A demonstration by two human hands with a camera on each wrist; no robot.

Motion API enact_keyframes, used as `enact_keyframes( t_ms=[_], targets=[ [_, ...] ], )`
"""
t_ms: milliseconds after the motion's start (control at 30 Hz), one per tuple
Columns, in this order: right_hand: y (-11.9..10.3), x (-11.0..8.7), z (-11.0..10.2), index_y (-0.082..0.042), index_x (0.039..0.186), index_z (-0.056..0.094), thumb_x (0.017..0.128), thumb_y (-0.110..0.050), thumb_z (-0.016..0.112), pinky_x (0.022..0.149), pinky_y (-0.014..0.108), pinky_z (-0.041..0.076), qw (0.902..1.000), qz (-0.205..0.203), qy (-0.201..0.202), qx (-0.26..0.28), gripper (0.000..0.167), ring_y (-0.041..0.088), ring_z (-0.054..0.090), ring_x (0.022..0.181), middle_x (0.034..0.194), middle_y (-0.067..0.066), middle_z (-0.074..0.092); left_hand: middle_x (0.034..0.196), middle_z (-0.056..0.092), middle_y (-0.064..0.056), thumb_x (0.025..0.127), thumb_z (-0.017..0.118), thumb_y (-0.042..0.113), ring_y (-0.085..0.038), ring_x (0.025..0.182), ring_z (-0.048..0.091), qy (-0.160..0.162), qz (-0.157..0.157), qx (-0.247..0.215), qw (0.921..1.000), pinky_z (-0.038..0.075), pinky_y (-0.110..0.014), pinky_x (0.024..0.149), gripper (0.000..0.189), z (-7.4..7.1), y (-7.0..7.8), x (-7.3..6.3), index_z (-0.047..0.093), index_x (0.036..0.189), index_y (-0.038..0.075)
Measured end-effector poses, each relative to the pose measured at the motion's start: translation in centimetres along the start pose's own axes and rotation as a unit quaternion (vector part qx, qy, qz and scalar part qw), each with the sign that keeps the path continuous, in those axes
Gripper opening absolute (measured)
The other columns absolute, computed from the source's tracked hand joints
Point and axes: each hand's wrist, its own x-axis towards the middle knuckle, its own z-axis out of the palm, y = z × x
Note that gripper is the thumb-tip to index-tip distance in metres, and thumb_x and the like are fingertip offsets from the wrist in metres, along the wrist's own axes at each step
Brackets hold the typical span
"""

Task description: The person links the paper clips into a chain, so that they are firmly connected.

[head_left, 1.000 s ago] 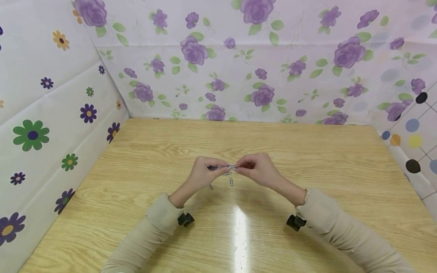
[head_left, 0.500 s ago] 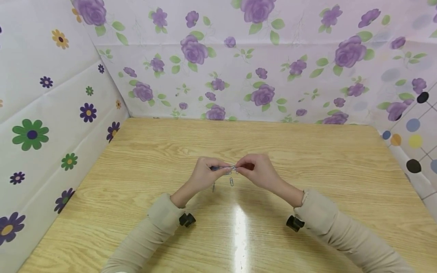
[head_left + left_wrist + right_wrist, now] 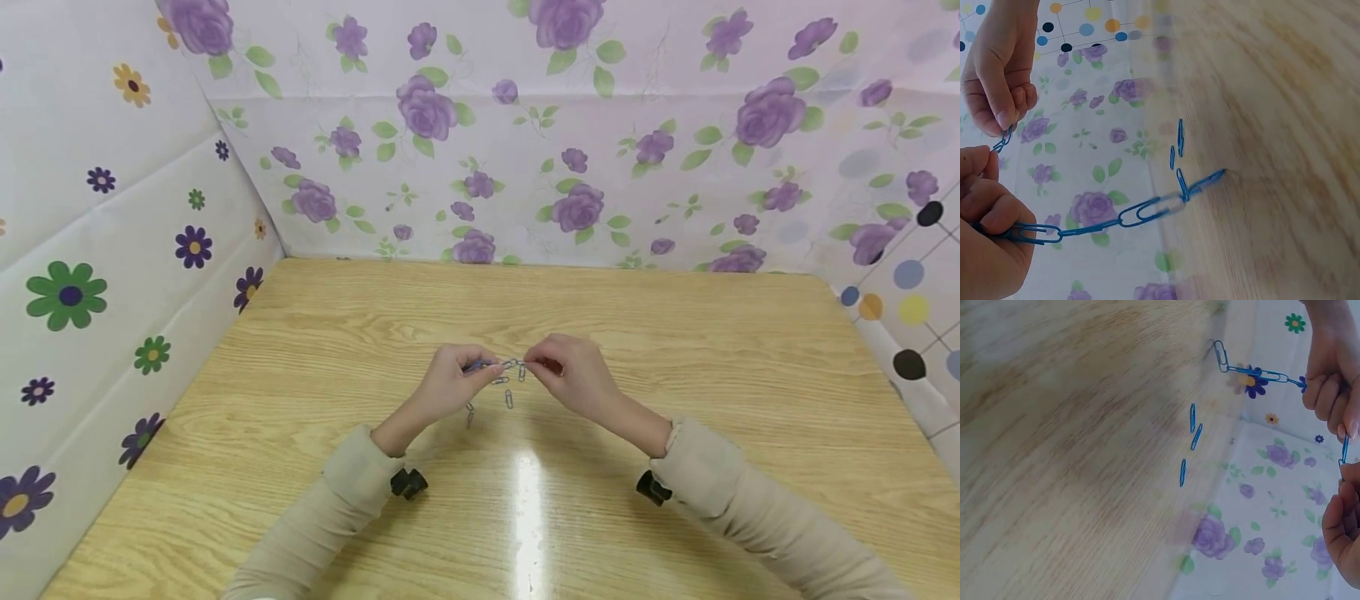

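Note:
In the head view my left hand (image 3: 450, 382) grips a chain of linked blue paper clips, part of it bunched inside the curled fingers. The chain's tail (image 3: 1088, 230) hangs below that hand towards the tabletop, clear in both wrist views. My right hand (image 3: 576, 372) pinches a paper clip at the other end, its far part hidden by the fingertips. Between the two hands a short stretch of linked clips (image 3: 509, 364) spans the gap. Loose paper clips lie on the table just below the hands, one of them a clip (image 3: 508, 399) nearest to me.
The wooden table (image 3: 712, 350) extends around both hands. Flower-printed cloth (image 3: 480, 133) stands behind its far edge, with more patterned cloth (image 3: 112, 208) along the left side. Each sleeve cuff carries a small black device, such as the right one (image 3: 653, 487).
My right hand has shifted slightly right, away from the left, so more of the linked clips shows between them. The chain's tail hangs lower under my left hand.

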Motion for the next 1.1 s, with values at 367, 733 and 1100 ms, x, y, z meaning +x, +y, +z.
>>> enact_keyframes(
  t_ms=[367, 733, 1100],
  targets=[
    [0.1, 0.0, -0.6, -0.001, 0.086, 0.067, 0.082, 0.006, 0.062, 0.054, 0.023, 0.046, 0.9949, 0.050, -0.031, 0.082, 0.010, 0.010, 0.053, 0.062, 0.080, 0.007, 0.063, 0.069, 0.057, -0.019, 0.085, 0.053, -0.007, -0.022, 0.055, 0.052, -0.014, -0.034, -0.040, 0.9985, 0.044, -0.024, 0.051, 0.008, -0.8, 3.0, -0.7, 0.060, 0.082, -0.010],
    [-0.3, 0.0, -0.5, 0.000, 0.088, 0.065, 0.081, 0.006, 0.062, 0.056, 0.026, 0.048, 0.9909, 0.068, -0.036, 0.110, 0.008, 0.012, 0.055, 0.065, 0.078, 0.007, 0.063, 0.057, 0.047, 0.000, 0.087, 0.057, -0.001, -0.006, 0.046, 0.035, -0.036, -0.003, -0.023, 0.9991, 0.030, -0.019, 0.046, 0.016, -0.7, 3.2, -0.5, 0.062, 0.098, -0.010],
    [0.1, 0.2, -0.3, 0.001, 0.090, 0.065, 0.083, 0.002, 0.063, 0.058, 0.026, 0.048, 0.9867, 0.105, -0.045, 0.115, 0.008, 0.013, 0.056, 0.066, 0.078, 0.006, 0.064, 0.051, 0.041, 0.002, 0.087, 0.057, -0.002, -0.005, 0.045, 0.032, -0.004, 0.020, 0.023, 0.9995, 0.027, -0.019, 0.045, 0.009, -0.2, 3.2, -0.3, 0.066, 0.088, -0.006]
  ],
)
